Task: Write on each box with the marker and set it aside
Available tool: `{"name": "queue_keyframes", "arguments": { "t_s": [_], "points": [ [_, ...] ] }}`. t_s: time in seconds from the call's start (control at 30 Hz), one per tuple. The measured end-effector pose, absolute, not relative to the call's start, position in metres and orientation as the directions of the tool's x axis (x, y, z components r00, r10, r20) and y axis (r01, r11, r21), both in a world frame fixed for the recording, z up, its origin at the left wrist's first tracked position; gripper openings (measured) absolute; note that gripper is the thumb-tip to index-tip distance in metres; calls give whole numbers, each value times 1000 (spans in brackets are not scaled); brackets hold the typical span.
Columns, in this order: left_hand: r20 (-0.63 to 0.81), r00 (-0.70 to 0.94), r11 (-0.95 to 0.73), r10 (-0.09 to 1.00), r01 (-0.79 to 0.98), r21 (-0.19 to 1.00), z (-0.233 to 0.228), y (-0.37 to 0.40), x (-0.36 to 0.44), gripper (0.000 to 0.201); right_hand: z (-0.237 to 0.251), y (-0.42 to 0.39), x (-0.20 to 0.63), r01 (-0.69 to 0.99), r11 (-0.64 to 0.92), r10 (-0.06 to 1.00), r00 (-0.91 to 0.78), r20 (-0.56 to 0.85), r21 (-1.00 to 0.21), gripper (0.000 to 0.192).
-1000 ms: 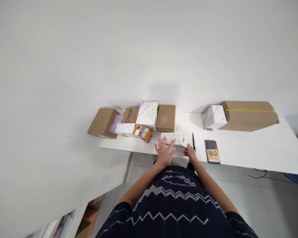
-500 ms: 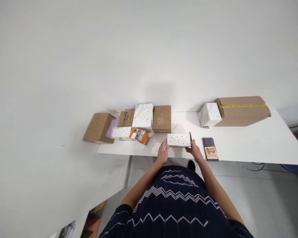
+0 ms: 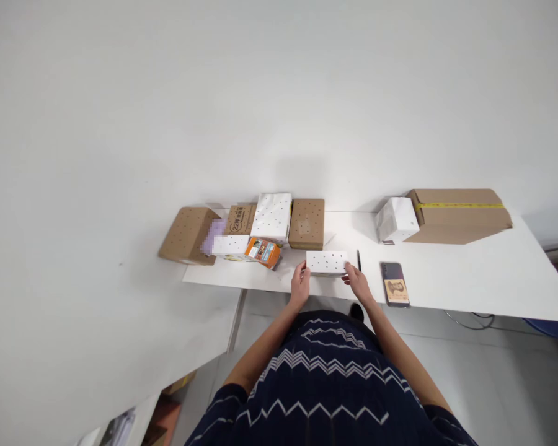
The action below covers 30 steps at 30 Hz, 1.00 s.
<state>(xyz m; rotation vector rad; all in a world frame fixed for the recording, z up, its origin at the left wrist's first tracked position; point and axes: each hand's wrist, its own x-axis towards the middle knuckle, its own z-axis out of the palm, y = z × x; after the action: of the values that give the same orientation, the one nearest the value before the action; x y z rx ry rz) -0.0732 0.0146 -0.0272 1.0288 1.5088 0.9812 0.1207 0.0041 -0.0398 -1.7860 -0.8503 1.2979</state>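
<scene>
Small white dotted box (image 3: 326,262) sits flat near the front edge of the worktop (image 3: 469,279), long side facing the person. Left hand (image 3: 300,284) is at its left end, right hand (image 3: 357,284) at its right end, so the box lies between the two hands, gripped endwise. Fingers of both curl onto the box's short ends; judged as clamped on it from both sides, probably to steady or square it, since an end-to-end hold keeps the top face bare. Contact is small in frame, so how firm the hold is cannot be told.

Black pen (image 3: 358,261) lies just beside the box's right end, pointing toward the back edge, close to the right hand. Phone (image 3: 395,284) lies flat further right, near the front edge, apart from the hand.

Back-left corner is crowded: brown dotted box (image 3: 307,223), white dotted parcel (image 3: 272,217) touching it, printed brown box (image 3: 240,218), orange packet (image 3: 261,251) in front, a low white box (image 3: 230,245) beside that, and a brown box (image 3: 187,234) overhanging the left edge. Toward the back-right: white carton (image 3: 397,220) next to a large taped cardboard box (image 3: 460,214). Those look parked out of the way, leaving the front middle for handling.
</scene>
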Motion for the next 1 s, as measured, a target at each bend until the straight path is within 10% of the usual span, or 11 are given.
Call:
{"name": "queue_keyframes", "arguments": {
  "t_s": [0.23, 0.5, 0.67, 1.0],
  "points": [
    [-198, -112, 217, 974, 202, 955, -27, 11, -70, 40, -35, 6, 123, 168, -484, 860, 277, -430, -859, 57],
    [117, 128, -170, 985, 594, 787, 0, -3, -51, 45, -66, -8, 111, -265, -524, 790, 206, -578, -810, 49],
    [-16, 425, -341, 905, 749, 569, 7, -13, -37, 54, -74, -8, 104, -283, -537, 764, 237, -600, -795, 35],
    [-166, 562, -406, 810, 742, 534, -12, -15, -40, 65, -75, -5, 126, -85, -529, 797, 292, -529, -844, 44]
  ]
}}
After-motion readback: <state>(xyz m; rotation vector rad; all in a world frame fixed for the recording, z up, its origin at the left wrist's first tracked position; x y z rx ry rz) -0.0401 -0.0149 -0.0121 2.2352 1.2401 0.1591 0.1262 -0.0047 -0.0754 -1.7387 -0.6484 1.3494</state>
